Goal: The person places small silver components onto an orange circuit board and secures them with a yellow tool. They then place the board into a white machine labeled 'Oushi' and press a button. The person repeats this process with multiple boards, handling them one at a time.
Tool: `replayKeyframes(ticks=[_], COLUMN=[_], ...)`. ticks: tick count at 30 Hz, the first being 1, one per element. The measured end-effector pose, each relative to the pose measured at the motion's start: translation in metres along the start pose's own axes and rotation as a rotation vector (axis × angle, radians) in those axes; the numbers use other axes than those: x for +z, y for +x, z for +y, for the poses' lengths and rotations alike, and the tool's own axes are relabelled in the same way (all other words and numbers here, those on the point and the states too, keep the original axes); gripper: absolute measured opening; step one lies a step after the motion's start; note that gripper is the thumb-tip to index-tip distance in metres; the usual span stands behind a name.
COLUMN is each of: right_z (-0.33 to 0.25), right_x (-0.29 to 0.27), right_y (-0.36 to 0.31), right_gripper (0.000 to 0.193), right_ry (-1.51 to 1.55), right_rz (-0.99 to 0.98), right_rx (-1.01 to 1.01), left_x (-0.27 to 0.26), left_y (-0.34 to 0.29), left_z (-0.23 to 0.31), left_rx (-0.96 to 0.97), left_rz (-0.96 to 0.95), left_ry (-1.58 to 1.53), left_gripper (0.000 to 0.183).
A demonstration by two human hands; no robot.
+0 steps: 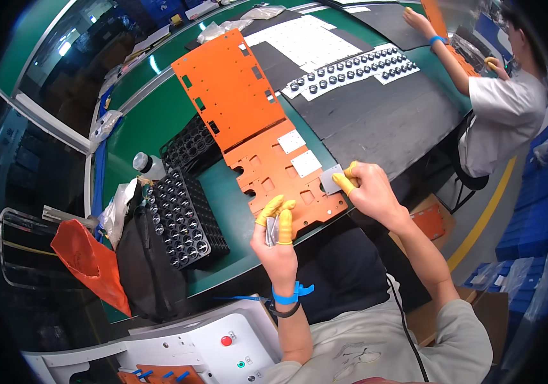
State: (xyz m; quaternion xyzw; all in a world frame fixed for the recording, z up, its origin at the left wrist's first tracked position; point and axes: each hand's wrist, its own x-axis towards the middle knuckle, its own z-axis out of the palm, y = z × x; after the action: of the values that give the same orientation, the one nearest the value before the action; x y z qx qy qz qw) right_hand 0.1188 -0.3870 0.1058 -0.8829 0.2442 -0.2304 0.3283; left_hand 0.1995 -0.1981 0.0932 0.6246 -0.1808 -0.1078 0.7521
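My right hand [374, 192], in yellow finger cots, pinches a small grey metal plate [331, 180] at the right edge of an orange fixture base [262, 153]. My left hand [276, 240] is closed round several thin metal plates [272, 230] above the base's near edge, its fingertips in yellow cots too. A blue strap circles the left wrist. Two pale square plates, one [291, 141] farther and one [306, 164] nearer, lie on the base, which has several recesses. Behind it the fixture's orange lid [229, 89] lies folded back. Whether the grey plate touches the base, I cannot tell.
Black trays [187, 224] of round parts stand at left, beside a bottle [150, 166] and an orange pouch [88, 262]. White strips [351, 72] with rows of black round parts lie on a dark mat [376, 121]. A co-worker [504, 109] sits at the right.
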Motion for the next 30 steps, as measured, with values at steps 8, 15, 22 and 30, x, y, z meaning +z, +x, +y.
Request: replayKeyframes(ticks=[8,15,22,30], right_z=[0.016,0.017,-0.074,-0.204], right_x=[0.004,-0.003,0.0,0.11], right_y=[0.021,0.049,0.045,0.043], right_gripper=[0.05,0.052,0.039,0.035], right_ry=[0.183,0.001,-0.512,-0.034], right_rz=[-0.488,-0.656,-0.288,-0.454], right_rx=[0.194,0.173,-0.284,-0.673], left_x=[-0.002,-0.012,-0.035,-0.072], left_y=[-0.001,-0.008,-0.035,-0.058], left_z=[-0.002,-0.004,0.005,0.01], left_rx=[-0.018,-0.15,-0.249,-0.353], left_rz=[-0.005,-0.035,0.08,0.004], left_ry=[-0.055,-0.587,-1.203,-1.381], left_gripper=[0.028,0.037,0.056,0.059])
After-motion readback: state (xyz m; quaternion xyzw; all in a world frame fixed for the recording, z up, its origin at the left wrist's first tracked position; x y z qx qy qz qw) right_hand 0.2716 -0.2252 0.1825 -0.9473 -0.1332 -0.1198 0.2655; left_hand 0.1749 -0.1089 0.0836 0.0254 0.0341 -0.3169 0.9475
